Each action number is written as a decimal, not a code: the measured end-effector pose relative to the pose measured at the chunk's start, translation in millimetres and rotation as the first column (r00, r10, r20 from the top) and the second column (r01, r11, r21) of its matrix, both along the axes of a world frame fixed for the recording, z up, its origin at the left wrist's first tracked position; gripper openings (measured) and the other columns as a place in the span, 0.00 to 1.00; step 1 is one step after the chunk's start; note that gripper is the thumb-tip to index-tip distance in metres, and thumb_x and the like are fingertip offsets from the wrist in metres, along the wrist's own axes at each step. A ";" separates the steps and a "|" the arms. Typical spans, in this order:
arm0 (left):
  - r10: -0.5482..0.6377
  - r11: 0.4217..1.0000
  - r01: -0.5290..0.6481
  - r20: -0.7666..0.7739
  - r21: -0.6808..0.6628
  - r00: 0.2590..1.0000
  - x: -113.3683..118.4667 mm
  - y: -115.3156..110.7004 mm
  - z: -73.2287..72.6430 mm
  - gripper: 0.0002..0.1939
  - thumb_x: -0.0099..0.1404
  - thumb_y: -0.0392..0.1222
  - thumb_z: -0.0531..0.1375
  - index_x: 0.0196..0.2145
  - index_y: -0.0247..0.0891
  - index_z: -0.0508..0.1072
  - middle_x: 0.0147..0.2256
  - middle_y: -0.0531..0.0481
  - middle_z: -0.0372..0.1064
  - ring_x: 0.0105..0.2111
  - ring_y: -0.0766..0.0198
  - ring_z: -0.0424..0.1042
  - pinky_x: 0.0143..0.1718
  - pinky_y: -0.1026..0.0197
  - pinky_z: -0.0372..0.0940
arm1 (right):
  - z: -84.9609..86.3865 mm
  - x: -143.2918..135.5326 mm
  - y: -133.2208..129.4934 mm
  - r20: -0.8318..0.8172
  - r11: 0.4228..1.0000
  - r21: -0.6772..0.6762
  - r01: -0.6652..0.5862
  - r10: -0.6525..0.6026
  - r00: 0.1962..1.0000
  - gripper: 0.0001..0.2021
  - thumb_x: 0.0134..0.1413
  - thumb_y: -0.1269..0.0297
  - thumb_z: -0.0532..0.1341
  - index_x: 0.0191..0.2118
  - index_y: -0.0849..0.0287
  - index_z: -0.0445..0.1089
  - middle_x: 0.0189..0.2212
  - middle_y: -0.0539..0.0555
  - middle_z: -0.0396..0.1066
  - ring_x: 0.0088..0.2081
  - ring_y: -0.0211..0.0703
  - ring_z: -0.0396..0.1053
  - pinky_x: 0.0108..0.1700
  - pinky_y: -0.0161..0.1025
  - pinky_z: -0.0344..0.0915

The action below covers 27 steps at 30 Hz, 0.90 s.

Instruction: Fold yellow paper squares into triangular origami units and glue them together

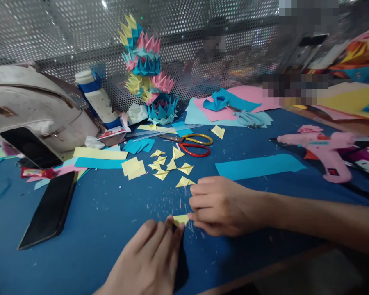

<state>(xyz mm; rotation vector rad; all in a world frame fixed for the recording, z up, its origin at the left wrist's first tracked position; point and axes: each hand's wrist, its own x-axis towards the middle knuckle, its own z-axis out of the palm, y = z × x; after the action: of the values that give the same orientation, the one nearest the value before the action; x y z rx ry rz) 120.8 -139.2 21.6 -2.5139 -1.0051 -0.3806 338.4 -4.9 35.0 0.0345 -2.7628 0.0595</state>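
Observation:
A small folded piece of yellow paper [180,220] lies just above the blue tabletop between my hands. My left hand [150,250] pinches its left end between thumb and fingers. At the paper's right corner, the curled fingers of my right hand [223,206] close on it. Beyond them lie several folded yellow paper triangles [161,175], one close to my right knuckles. Left of these is a small stack of yellow paper squares [133,168]. Scissors [189,141] with one yellow and one red handle rest farther back.
A blue paper strip [258,166] and a pink glue gun [329,149] lie to the right. Two phones [51,209] and a white bag [33,102] are at left. A folded-paper sculpture [149,69] and a tumbler [96,98] stand before a perforated metal screen [184,41].

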 end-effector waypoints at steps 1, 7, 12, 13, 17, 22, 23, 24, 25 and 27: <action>-0.001 1.000 0.001 0.008 0.000 1.000 -0.2 1.1 0.6 0.22 0.76 0.32 0.42 0.46 0.30 0.76 0.43 0.43 0.77 0.42 0.57 0.69 0.48 0.54 0.55 | -1.1 -0.2 0.2 -0.006 1.000 0.006 -0.001 0.002 1.000 0.15 0.64 0.67 0.55 0.25 0.60 0.66 0.26 0.49 0.65 0.31 0.41 0.55 0.32 0.42 0.49; -0.027 0.975 0.083 0.262 -0.207 0.965 -9.9 26.5 3.4 0.17 0.77 0.34 0.47 0.45 0.36 0.76 0.33 0.48 0.75 0.31 0.60 0.66 0.43 0.52 0.54 | -10.8 -4.7 2.3 0.011 1.000 0.027 0.002 -0.002 1.000 0.16 0.71 0.60 0.51 0.32 0.59 0.68 0.30 0.52 0.66 0.32 0.41 0.58 0.33 0.39 0.54; 0.115 0.906 0.089 0.443 -0.414 0.889 -15.2 43.9 1.8 0.07 0.73 0.37 0.58 0.36 0.40 0.74 0.31 0.53 0.71 0.31 0.64 0.67 0.39 0.57 0.55 | -10.4 -8.5 1.4 0.030 0.995 -0.094 0.022 -0.020 0.999 0.13 0.71 0.61 0.52 0.39 0.60 0.69 0.33 0.52 0.68 0.35 0.42 0.60 0.36 0.37 0.56; 0.124 0.900 0.090 0.450 -0.426 0.885 -14.8 44.4 1.6 0.07 0.73 0.37 0.58 0.36 0.40 0.74 0.31 0.53 0.71 0.32 0.64 0.68 0.40 0.57 0.55 | -9.6 -8.6 1.1 0.024 0.993 -0.118 0.028 -0.026 0.999 0.12 0.71 0.62 0.52 0.39 0.60 0.69 0.34 0.53 0.69 0.35 0.42 0.60 0.36 0.37 0.56; 0.140 0.884 0.103 0.468 -0.456 0.872 -12.4 43.0 2.4 0.05 0.73 0.38 0.59 0.38 0.41 0.74 0.34 0.53 0.73 0.34 0.63 0.69 0.41 0.57 0.55 | -8.2 -8.0 1.2 0.013 0.982 -0.187 0.042 -0.040 0.999 0.12 0.71 0.63 0.52 0.39 0.61 0.70 0.34 0.54 0.70 0.37 0.41 0.62 0.37 0.36 0.56; 0.125 0.889 0.114 0.474 -0.444 0.872 -13.5 43.4 1.6 0.04 0.70 0.42 0.63 0.36 0.41 0.75 0.35 0.54 0.74 0.35 0.62 0.68 0.40 0.57 0.54 | -9.5 -7.8 3.6 0.019 0.979 -0.202 0.009 -0.005 1.000 0.12 0.71 0.59 0.54 0.39 0.61 0.70 0.35 0.54 0.70 0.37 0.41 0.63 0.37 0.36 0.56; 0.124 0.890 0.114 0.474 -0.441 0.872 -13.9 43.7 1.0 0.04 0.70 0.42 0.63 0.36 0.41 0.75 0.35 0.54 0.74 0.35 0.62 0.68 0.40 0.57 0.54 | -10.0 -7.9 4.1 0.019 0.978 -0.207 0.007 -0.004 1.000 0.12 0.70 0.58 0.55 0.40 0.61 0.70 0.36 0.53 0.71 0.37 0.41 0.63 0.37 0.37 0.56; 0.123 0.891 0.113 0.474 -0.440 0.872 -14.1 43.9 0.5 0.04 0.70 0.41 0.62 0.36 0.41 0.75 0.35 0.54 0.75 0.35 0.63 0.69 0.40 0.57 0.54 | -10.5 -8.2 4.6 0.019 0.975 -0.221 0.008 -0.004 1.000 0.12 0.69 0.57 0.56 0.40 0.61 0.70 0.36 0.53 0.71 0.37 0.41 0.63 0.37 0.37 0.57; 0.124 0.890 0.113 0.474 -0.441 0.872 -14.2 44.1 0.2 0.04 0.71 0.41 0.62 0.36 0.41 0.75 0.35 0.54 0.75 0.35 0.63 0.69 0.40 0.57 0.54 | -11.0 -8.5 5.1 0.019 0.969 -0.245 0.011 -0.007 1.000 0.12 0.69 0.57 0.56 0.40 0.61 0.70 0.36 0.53 0.71 0.38 0.41 0.63 0.37 0.36 0.57; 0.135 0.885 0.109 0.473 -0.452 0.871 -14.0 44.3 0.4 0.05 0.72 0.39 0.60 0.37 0.42 0.75 0.35 0.54 0.75 0.35 0.64 0.69 0.41 0.57 0.54 | -11.8 -9.6 5.5 0.025 0.946 -0.323 0.029 -0.022 0.999 0.11 0.68 0.59 0.58 0.40 0.61 0.71 0.35 0.52 0.71 0.39 0.40 0.64 0.39 0.36 0.58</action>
<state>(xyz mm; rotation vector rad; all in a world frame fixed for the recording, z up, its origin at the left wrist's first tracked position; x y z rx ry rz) 106.8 -94.9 22.0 -2.9060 -1.4532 -0.9144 328.8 0.6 23.2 -0.0892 -2.7374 0.5080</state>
